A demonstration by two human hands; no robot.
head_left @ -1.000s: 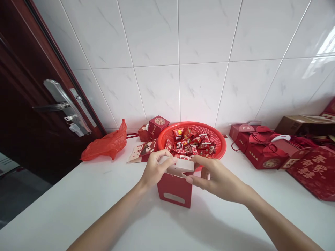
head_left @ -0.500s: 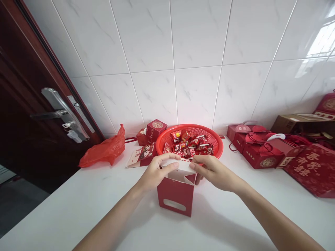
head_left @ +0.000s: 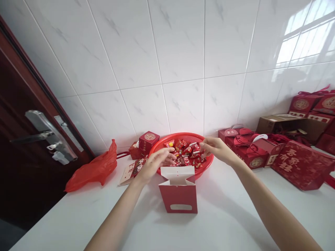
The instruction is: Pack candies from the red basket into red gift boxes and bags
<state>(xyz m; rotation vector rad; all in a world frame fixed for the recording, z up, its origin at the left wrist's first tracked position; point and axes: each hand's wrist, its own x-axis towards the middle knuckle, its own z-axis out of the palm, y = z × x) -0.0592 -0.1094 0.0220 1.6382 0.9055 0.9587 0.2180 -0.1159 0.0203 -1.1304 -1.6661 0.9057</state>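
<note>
A red box (head_left: 180, 198) with a white window stands upright on the white table, its top flaps apart. Behind it is a red basket (head_left: 208, 164) of red wrapped candies (head_left: 187, 150). Over the basket's left part hovers my left hand (head_left: 157, 162), fingers apart and holding nothing. My right hand (head_left: 216, 148) is at the basket's right side, thumb and fingertips drawn together by the candies; what is between them, if anything, is too small to make out.
A red plastic bag (head_left: 95, 170) lies at the left, near the door (head_left: 18, 157). Small red boxes (head_left: 149, 141) and a flat printed package (head_left: 131, 170) sit left of the basket. More red gift boxes (head_left: 251, 153) and an open cardboard box (head_left: 267, 126) stand at the right.
Both hands have let go of the red box and moved to the basket behind it. The box now stands by itself with its top open. The camera view has shifted.
</note>
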